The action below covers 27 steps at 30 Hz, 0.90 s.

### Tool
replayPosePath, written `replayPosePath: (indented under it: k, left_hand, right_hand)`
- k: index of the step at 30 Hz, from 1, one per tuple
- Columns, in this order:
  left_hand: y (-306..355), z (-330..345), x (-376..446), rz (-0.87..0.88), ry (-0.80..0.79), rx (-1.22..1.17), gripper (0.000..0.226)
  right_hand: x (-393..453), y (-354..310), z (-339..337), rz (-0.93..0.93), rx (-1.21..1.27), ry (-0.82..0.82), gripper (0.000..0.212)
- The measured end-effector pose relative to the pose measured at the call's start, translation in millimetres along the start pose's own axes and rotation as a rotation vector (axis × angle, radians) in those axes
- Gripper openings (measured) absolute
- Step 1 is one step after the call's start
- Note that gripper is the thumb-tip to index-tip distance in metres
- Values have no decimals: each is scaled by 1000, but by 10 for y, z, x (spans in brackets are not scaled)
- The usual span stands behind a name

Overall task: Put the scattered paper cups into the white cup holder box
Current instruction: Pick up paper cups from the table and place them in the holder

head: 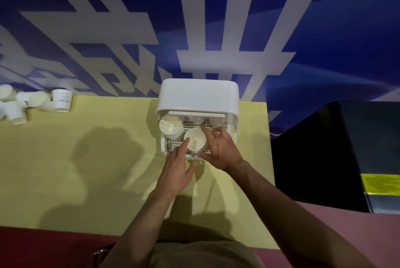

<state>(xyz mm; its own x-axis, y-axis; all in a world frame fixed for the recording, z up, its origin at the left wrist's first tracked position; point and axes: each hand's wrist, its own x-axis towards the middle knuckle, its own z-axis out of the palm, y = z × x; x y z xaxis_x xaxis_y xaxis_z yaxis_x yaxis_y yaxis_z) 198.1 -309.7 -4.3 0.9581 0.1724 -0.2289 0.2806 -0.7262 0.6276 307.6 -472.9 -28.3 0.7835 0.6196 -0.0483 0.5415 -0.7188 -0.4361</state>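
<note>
I look down at the white cup holder box (198, 96), which stands at the far edge of the yellow tabletop (86, 170) with its open front facing me. One paper cup (194, 139) stands on the slatted tray inside, mouth up, and a nested stack of cups (171, 127) lies just to its left, mouths toward me.

My two hands are on both sides of this cup. The left hand (176, 170) has straight fingers, and the forefinger touches the left rim; this grip holds nothing. The right hand (220, 151) is spread, fingers on the tray at the cup's right and thumb near the front edge. I cannot tell if it pinches the cup or only steadies it.

I judge this cup is almost seated. The remaining scattered cups (19, 103) lie in a heap at the far left corner, well apart from both hands, with one upright cup printed HELLO (62, 101) beside them. The left hand is nearer, and the tabletop between offers open room for reaching. The box roof is low, so each cup must enter from the front.
</note>
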Motion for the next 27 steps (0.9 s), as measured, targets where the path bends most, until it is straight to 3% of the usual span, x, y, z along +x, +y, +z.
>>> replayPosePath:
  k: [8,17,27]
  left_hand:
    - [-56,-22,148,41,18,-43,69]
    - [-114,-28,320,51,-7,-93,74]
    - [-176,-28,274,61,-26,-106,77]
  right_hand:
    - [217,-57,51,123,-10,-13,80]
    - [418,33,175,148,29,-14,89]
    - [308,-72,54,171,57,25,85]
